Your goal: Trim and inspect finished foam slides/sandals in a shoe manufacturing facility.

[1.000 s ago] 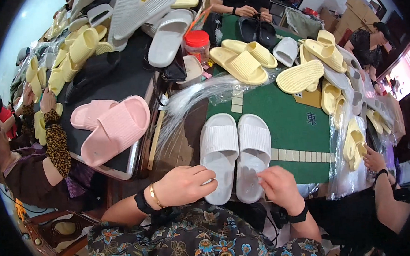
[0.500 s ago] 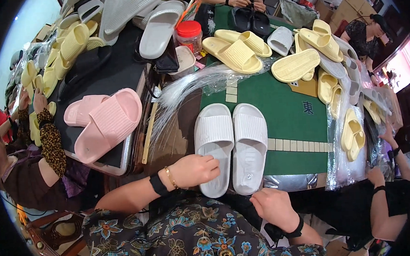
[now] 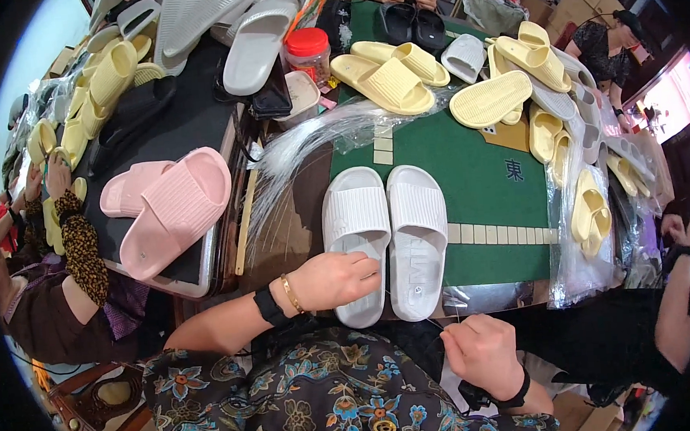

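Note:
A pair of pale grey-white slide slippers stands side by side in front of me, toes away: the left slipper [image 3: 353, 213] and the right slipper [image 3: 417, 211]. Over the left one's insole is my left hand [image 3: 335, 280], its fingers curled and pressed together; whatever they may pinch is too small to make out. My right hand [image 3: 481, 355] is closed, thumb against the curled forefinger, just off the table edge to the right of the slippers. Nothing I can name shows in it. A bundle of clear plastic strands [image 3: 285, 165] fans out beyond the slippers.
Pink slippers [image 3: 177, 214] lie on the black table at left, where a person's hands [image 3: 58, 171] handle a yellow slipper. More yellow slippers [image 3: 384, 83], a red-lidded jar [image 3: 308, 53] and clear plastic wrap [image 3: 563, 273] surround the green mat [image 3: 477, 184]. Other people sit around.
My right hand has moved a little right, away from the slippers. My left hand has shifted slightly right across the left slipper. The whole view has tilted a little.

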Demonstrator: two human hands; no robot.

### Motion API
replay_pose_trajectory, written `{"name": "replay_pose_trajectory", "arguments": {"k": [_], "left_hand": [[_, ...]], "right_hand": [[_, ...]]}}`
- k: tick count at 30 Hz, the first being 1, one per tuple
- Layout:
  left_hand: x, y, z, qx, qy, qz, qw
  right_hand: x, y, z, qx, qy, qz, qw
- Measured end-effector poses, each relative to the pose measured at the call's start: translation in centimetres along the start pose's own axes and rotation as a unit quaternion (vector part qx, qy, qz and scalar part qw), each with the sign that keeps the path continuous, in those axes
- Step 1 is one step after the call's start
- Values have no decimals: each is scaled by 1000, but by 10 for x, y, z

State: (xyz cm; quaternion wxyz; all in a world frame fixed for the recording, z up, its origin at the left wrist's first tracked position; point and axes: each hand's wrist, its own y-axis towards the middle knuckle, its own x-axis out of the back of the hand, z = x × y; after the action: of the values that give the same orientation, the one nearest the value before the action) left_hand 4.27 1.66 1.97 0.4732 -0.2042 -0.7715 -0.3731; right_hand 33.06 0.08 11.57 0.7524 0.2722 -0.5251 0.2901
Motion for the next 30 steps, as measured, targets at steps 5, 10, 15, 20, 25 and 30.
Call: {"name": "replay_pose_trajectory", "arguments": {"k": [5, 10, 15, 20, 25, 30], "left_hand": [[0, -3, 4, 10, 8, 40, 999], [-15, -11, 14, 40, 65, 26, 997], [-14, -10, 5, 94, 86, -72, 989], [-12, -20, 0, 92, 105, -108, 984], [-16, -19, -9, 62, 107, -95, 988], [-41, -13, -5, 125, 106, -14, 986]], "right_hand": [[-14, 3, -5, -3, -4, 10, 1000], [-43, 17, -9, -13, -16, 24, 999], [-70, 41, -13, -25, -40, 28, 998], [-93, 70, -20, -43, -75, -7, 996], [-100, 82, -27, -48, -102, -15, 993], [-96, 77, -23, -57, -99, -12, 993]]}}
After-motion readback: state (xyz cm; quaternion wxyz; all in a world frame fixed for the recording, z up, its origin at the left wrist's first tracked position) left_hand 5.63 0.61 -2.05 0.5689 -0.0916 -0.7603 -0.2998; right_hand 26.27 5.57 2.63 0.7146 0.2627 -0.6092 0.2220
